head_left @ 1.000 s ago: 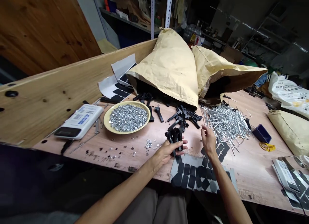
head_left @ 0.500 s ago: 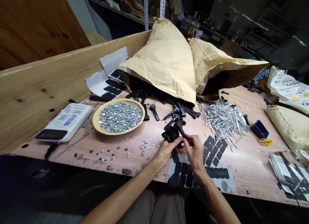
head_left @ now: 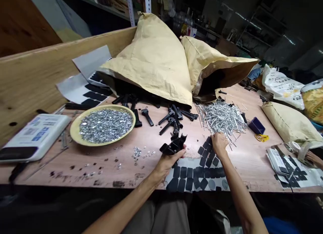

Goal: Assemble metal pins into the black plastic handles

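My left hand [head_left: 165, 163] is closed around a black plastic bracket [head_left: 174, 145], holding it above the table's front part. The bracket has flared, curved ends; whether several pieces are bunched there I cannot tell. At the near left edge of the heap of thin metal pins [head_left: 223, 118], my right hand [head_left: 219, 143] has its fingers curled down, and their tips are hidden. Between and below the hands lie black rounded pads [head_left: 208, 155] on a pale backing sheet [head_left: 174, 160]. Black plastic handles [head_left: 174, 116] lie loose beyond my left hand.
A yellow bowl [head_left: 75, 134] of small metal washers stands left, beside a white scale [head_left: 35, 134]. Loose washers [head_left: 137, 152] dot the table. Two large paper sacks [head_left: 158, 59] lie behind. A blue scoop [head_left: 256, 125] sits right; another person's hand [head_left: 314, 158] shows at the far right.
My right hand has left the black parts and moved right and away from me to the metal pins. My left hand still holds the black bracket. The view has turned right.
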Demonstrator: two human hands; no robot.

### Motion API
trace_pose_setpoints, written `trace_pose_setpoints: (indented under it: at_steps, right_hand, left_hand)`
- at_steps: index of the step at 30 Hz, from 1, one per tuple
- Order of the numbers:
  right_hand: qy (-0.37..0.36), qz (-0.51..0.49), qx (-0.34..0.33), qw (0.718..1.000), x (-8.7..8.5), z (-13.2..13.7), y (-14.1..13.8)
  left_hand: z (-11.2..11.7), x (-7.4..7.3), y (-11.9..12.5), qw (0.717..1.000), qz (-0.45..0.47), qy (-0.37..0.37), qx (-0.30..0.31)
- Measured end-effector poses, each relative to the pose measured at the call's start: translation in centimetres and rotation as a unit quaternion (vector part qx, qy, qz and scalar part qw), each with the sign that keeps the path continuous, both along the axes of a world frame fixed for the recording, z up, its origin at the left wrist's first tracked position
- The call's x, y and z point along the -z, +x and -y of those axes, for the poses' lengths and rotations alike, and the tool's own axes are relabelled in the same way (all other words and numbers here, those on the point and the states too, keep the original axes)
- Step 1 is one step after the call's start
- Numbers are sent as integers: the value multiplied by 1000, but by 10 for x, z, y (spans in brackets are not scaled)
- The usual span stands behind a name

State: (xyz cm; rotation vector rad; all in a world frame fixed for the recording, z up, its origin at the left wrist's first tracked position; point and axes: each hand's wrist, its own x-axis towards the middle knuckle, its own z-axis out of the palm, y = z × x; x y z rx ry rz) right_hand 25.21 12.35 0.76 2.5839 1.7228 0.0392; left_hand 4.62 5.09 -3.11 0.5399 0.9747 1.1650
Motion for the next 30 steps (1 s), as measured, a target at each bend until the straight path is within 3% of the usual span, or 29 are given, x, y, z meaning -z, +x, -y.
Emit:
trace_pose_setpoints:
  at_steps: [4,7,10,14,17,22,27,30]
  right_hand:
    - [25,19,-28,999,-1,7,-6]
    - [119,22,-124,985,-6,20,-6]
    - [180,-74,-273,942,-13,32,-11]
    - [185,-191,-414,871,-29,43,-28]
    - [188,-185,-447,855,-41,49,-38]
    - [239,-178,-437,849,-51,53,-42]
    - [148,-101,-491,852,-54,54,-46]
    - [91,-123,-506,849,-53,57,-52]
  left_hand:
    - [2,3,-2,999,-37,22,-19]
    - [-1,13,-4,993,-92,40,-62]
    - [-5,23,-2,986,-118,82,-87]
    - [-6,32,-1,979,-126,148,-61]
    - [-7,33,-4,970,-155,184,-42]
    - [-10,30,-5,958,-177,215,-61]
    - [-10,27,-4,940,-230,253,-21]
    - [-7,29,-2,936,-241,258,0]
